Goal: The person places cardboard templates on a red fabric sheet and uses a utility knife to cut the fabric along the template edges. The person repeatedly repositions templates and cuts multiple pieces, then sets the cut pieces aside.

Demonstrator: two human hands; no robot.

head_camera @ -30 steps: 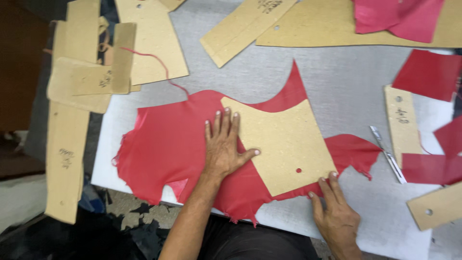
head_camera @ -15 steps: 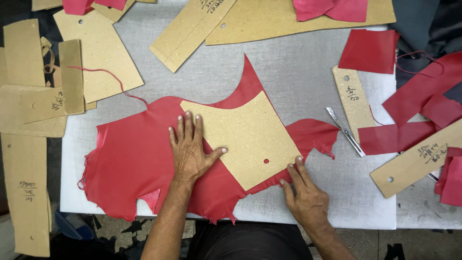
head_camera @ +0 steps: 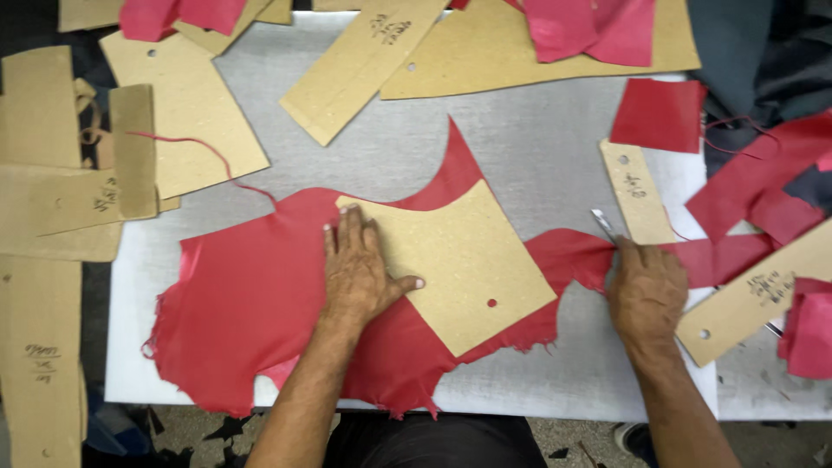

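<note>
A large ragged piece of red leather lies spread on the grey work board. On it sits a tan cardboard pattern with a small hole. My left hand lies flat with fingers apart, partly on the pattern's left edge and partly on the leather. My right hand is to the right, by the leather's right tip, its fingers curled over a thin metal cutting tool. Only the tool's tip shows above the knuckles.
Many tan cardboard patterns lie around: a stack at the left, long strips at the top and at the right. Red leather scraps lie at the top and right. The board's front edge is near my body.
My right hand has left the board's front edge and moved up and right onto the metal tool. The left hand stays pressed on the pattern. The view has shifted.
</note>
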